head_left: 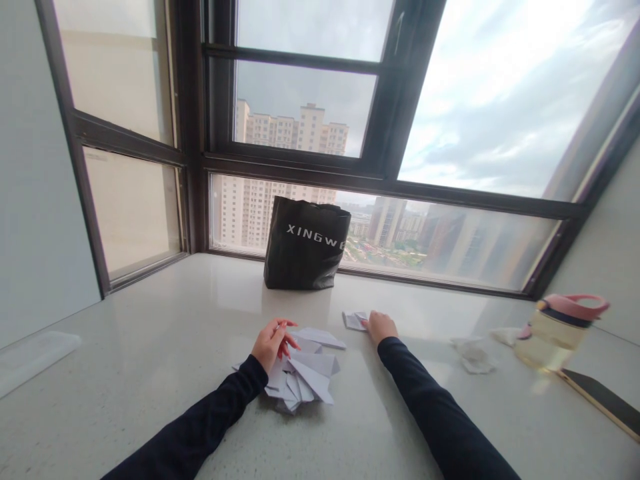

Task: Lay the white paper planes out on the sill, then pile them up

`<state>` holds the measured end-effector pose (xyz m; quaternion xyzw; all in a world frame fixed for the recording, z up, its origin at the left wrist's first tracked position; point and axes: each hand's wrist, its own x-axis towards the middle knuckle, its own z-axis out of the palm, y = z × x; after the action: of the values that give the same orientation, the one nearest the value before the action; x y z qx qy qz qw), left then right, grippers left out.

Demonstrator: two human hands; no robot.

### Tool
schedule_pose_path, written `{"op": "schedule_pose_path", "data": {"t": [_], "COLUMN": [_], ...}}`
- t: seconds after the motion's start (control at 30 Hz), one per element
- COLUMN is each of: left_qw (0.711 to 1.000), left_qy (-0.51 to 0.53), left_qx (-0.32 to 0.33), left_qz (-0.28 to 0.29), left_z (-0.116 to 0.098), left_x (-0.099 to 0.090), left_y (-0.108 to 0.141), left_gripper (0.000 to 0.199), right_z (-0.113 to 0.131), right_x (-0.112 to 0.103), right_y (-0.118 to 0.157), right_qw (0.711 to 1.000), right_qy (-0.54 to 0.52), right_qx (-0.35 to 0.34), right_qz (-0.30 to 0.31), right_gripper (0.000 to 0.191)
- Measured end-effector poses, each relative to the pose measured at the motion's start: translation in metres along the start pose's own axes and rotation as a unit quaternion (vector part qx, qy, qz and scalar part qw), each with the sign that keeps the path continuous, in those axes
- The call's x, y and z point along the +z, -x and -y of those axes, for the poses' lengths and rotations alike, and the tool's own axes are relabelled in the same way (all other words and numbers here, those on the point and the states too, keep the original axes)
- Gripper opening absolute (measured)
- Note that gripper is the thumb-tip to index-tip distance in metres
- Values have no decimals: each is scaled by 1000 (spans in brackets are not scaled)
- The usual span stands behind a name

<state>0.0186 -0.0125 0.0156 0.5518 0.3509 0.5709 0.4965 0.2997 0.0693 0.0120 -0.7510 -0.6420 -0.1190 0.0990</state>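
Note:
A loose pile of folded white papers lies on the pale speckled counter. Over the upper left side of this pile is my left hand, its fingers apart and pointing right, with nothing visibly gripped. Farther right, my right hand has its fingers closed at the right edge of a small folded white paper, which rests flat on the counter. The fingertips of that hand are partly hidden.
Behind the hands a black bag stands by the window. On the right are a pink-lidded bottle, crumpled tissues and a dark flat device. A clear plastic tray lies at the left edge.

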Motion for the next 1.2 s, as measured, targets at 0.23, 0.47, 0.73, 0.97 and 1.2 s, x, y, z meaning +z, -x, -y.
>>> {"op": "schedule_pose_path", "data": {"t": [0.23, 0.47, 0.73, 0.97, 1.2], "left_qw": [1000, 1000, 999, 999, 999], "left_qy": [-3, -16, -36, -41, -45], "left_qx": [-2, 6, 4, 4, 13], "left_qz": [5, 11, 22, 17, 27], "left_z": [1, 1, 4, 4, 6], "left_x": [0, 0, 0, -3, -3], "left_y": [-1, 0, -2, -3, -4], "left_gripper": [36, 34, 36, 35, 48], "right_z": [26, 71, 68, 63, 80], "right_x": [-30, -22, -12, -14, -23], "right_y": [24, 83, 83, 81, 96], "right_qw": [995, 956, 956, 949, 795], "right_qy": [4, -97, -147, -246, -576], "right_qx": [-41, -270, -251, -174, -180], "right_qz": [-90, -60, -36, -98, -66], "right_gripper": [18, 28, 26, 31, 29]}}
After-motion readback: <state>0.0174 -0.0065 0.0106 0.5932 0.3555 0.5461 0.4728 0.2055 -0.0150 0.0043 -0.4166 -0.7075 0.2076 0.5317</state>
